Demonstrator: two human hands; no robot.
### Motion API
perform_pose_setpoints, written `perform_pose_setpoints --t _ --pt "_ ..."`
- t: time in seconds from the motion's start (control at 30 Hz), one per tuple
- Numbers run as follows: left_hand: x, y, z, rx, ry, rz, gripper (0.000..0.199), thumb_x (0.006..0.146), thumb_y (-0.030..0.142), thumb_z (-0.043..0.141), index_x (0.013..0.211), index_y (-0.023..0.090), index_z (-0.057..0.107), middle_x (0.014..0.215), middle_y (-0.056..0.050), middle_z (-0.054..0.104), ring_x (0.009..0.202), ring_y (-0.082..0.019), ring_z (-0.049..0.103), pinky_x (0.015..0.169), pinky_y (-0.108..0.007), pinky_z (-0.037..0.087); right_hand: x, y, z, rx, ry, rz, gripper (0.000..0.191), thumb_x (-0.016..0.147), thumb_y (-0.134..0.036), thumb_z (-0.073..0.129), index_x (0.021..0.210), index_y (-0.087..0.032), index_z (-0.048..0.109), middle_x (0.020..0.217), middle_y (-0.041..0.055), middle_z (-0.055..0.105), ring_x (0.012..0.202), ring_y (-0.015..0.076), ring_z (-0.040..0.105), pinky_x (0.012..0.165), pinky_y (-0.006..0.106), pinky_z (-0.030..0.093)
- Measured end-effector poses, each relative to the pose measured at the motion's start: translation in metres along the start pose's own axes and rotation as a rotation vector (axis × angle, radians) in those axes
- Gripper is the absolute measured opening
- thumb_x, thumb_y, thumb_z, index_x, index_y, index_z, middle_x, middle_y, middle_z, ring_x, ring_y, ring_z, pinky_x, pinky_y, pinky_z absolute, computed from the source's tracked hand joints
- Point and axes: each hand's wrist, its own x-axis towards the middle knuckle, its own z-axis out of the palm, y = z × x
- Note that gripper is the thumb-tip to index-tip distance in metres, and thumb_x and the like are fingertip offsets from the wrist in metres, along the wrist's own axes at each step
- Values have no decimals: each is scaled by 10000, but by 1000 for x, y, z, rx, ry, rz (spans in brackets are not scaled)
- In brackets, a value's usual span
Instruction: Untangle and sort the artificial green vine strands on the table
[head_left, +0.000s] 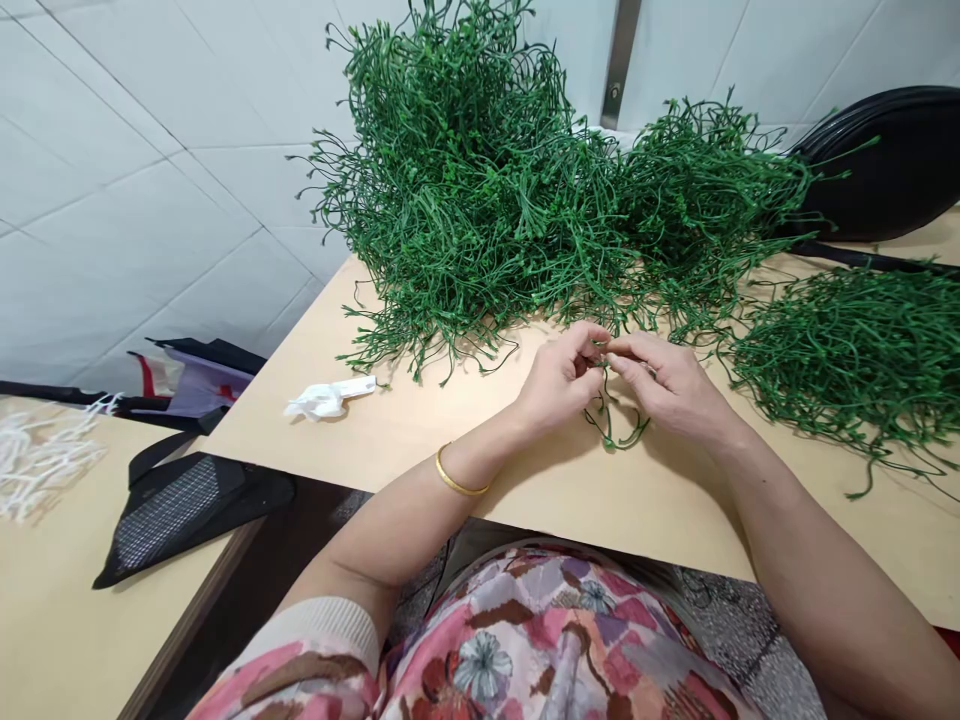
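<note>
My left hand and my right hand meet over the light wooden table, fingertips pinched together on a small green plastic sprig whose thin stems dangle below them. A gold bangle sits on my left wrist. Just beyond the hands rises a big heap of green artificial plant sprigs. A flatter pile of the same sprigs lies to the right of my right hand.
A crumpled white tissue lies on the table to the left. A black chair stands at the back right. On a second table at the left are a black mesh bag and white plastic pieces.
</note>
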Motion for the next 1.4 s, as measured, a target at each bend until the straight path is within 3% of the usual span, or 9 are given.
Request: perform_pose_setpoints --t 0.1,0.23,0.4,0.6,0.77,1.0,1.1,1.27,1.4 --pt "-3 -2 0 149 34 107 326 664 69 485 965 185 531 660 39 514 548 -66 396 543 -229 327 -1 -3 3 13 -22 -8 159 859 -250 455 895 -178 593 862 44 624 781 151 557 696 264 396" --pt "-4 0 3 116 51 113 359 660 72 500 1001 181 528 659 43 517 554 -63 411 554 -224 334 -1 -6 9 -49 24 59 225 884 -262 397 719 -174 522 647 9 530 602 120 468 582 252 340" --pt "0 8 1 -299 20 -127 353 618 69 557 954 161 498 634 50 532 536 -54 454 514 -202 338 -1 -8 8 -96 47 68 293 879 -286 401 604 -186 395 543 -22 388 516 100 345 520 260 255" --pt "10 7 -14 -683 -54 -338 345 576 101 671 893 142 542 637 39 567 504 -35 461 460 -177 299 0 -1 -11 451 52 78 313 896 -373 415 656 -188 493 549 -27 425 517 93 416 525 246 344" --pt "11 3 -13 -622 30 -281 302 596 175 722 852 143 564 640 30 586 502 -32 477 443 -169 283 3 -3 -18 537 255 152 205 842 -359 532 743 -181 561 691 6 559 598 102 538 591 255 430" --pt "4 11 -6 -433 47 -99 258 612 250 744 792 149 589 624 31 588 494 -39 479 469 -187 341 0 -18 1 703 -107 349 248 802 -425 553 854 -209 443 610 -50 536 421 70 450 412 212 344" --pt "5 10 -7 -358 76 -47 229 603 244 751 758 145 614 647 13 596 575 -61 519 538 -203 390 -1 -16 4 757 -134 370 287 777 -433 575 879 -211 424 582 -69 505 435 55 387 417 192 292" --pt "3 6 -6 -291 99 -46 201 632 252 726 776 158 623 650 19 569 547 -52 461 506 -202 356 -1 -15 6 635 -76 328 213 797 -386 540 867 -204 453 540 -79 415 466 69 348 448 210 273" --pt "3 5 -5 -190 156 -6 170 672 275 689 769 157 614 656 20 548 494 -41 390 467 -207 305 -4 -15 -16 250 56 240 105 829 -279 474 839 -190 529 576 -37 454 529 95 407 508 241 316"
